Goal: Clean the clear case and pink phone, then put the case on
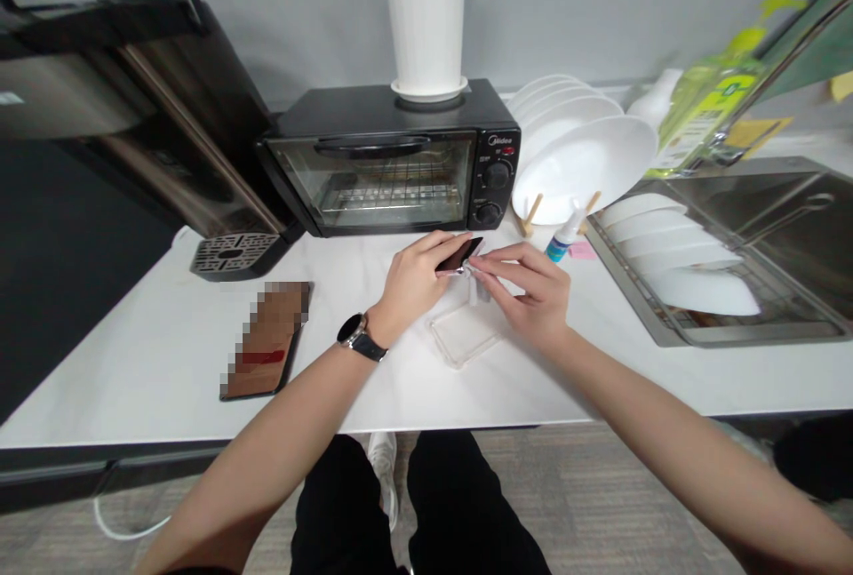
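My left hand [414, 280], with a black watch [360, 337] on its wrist, is closed around a dark, glossy smartphone [459, 258] above the counter. My right hand [533, 292] is pinched at the phone's right end. Between its fingertips is something small and pale that I cannot make out, and a whitish, thin strip shows just below them. A clear phone case [465, 337] lies on the counter under the two hands. Beyond my right hand stands a small spray bottle [560, 242] with a blue label, beside a pink sticky note [582, 251].
A larger phone [275, 339] lies on the white counter [160, 362] at left. Behind are a black toaster oven [393, 126] bearing a white cup [426, 15], and plates [579, 162] in a wooden rack. A drinks machine [200, 131] stands left; the sink [657, 326] holds dishes.
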Motion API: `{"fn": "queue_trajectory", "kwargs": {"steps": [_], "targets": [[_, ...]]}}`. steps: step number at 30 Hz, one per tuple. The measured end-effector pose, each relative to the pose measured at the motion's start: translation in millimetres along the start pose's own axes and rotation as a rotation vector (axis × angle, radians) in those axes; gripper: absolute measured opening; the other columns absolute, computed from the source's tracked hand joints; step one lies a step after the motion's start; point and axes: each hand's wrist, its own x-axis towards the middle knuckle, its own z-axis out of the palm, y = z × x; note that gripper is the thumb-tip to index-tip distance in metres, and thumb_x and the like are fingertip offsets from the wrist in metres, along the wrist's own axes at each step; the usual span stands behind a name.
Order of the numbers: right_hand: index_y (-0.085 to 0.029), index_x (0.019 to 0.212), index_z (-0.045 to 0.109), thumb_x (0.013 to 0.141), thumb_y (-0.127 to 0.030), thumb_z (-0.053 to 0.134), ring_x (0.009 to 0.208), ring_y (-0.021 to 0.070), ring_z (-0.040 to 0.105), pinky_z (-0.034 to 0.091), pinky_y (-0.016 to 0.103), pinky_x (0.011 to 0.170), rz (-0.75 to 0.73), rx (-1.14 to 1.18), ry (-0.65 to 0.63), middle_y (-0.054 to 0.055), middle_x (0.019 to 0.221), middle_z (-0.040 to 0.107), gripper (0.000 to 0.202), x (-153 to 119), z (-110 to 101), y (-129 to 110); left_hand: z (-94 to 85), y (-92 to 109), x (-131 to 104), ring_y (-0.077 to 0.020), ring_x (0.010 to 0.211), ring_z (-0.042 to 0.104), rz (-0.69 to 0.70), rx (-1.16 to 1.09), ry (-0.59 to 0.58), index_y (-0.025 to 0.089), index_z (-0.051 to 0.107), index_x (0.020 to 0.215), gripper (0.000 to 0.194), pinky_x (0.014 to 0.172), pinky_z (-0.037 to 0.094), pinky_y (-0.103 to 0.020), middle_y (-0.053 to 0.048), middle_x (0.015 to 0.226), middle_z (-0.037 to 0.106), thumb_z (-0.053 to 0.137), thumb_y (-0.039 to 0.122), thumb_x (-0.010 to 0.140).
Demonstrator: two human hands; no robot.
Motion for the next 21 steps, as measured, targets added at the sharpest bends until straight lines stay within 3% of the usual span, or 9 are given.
{"fn": "queue_trajectory", "kwargs": {"steps": [6,14,18,21], "targets": [[-0.033,0.122,0.081,0.097,-0.019,0.074,0.081,0.0146,0.075,0.064,0.028,0.069,-0.088,-0.026,-0.037,0.003,0.096,0.079,0.03,-1,1,-3,0.5,-2,0,-0.0203,0.117,0.073,-0.019,0.017,-0.031,0.023,0.071,0.138,0.062,0.101,0.059,-0.034,-0.006,0.13,0.076,0.051,-0.004,0.086],[-0.028,0.109,0.085,0.098,-0.035,0.073,0.083,0.0166,0.072,0.065,0.031,0.072,0.29,-0.055,0.056,0.005,0.094,0.078,0.017,4,-4,19,-2.4,-3,0,-0.0199,0.116,0.072,0.059,0.081,-0.03,0.022,0.07,0.14,0.056,0.104,0.058,-0.034,-0.007,0.129,0.075,0.054,0.0,0.09],[-0.028,0.107,0.085,0.098,-0.038,0.073,0.083,0.0161,0.071,0.064,0.03,0.069,0.329,-0.026,0.058,0.005,0.094,0.078,0.019,3,-4,22,-1.9,-3,0,-0.0196,0.115,0.072,0.048,0.109,-0.05,0.023,0.07,0.14,0.06,0.104,0.058,-0.033,-0.006,0.129,0.076,0.053,-0.002,0.088],[-0.028,0.108,0.085,0.098,-0.034,0.073,0.081,0.0161,0.071,0.063,0.031,0.07,0.271,-0.033,0.025,0.005,0.091,0.077,0.017,1,-3,17,-1.9,-3,0,-0.0199,0.116,0.072,0.017,0.14,-0.054,0.024,0.07,0.14,0.062,0.104,0.058,-0.032,-0.005,0.129,0.076,0.054,-0.003,0.087]]}}
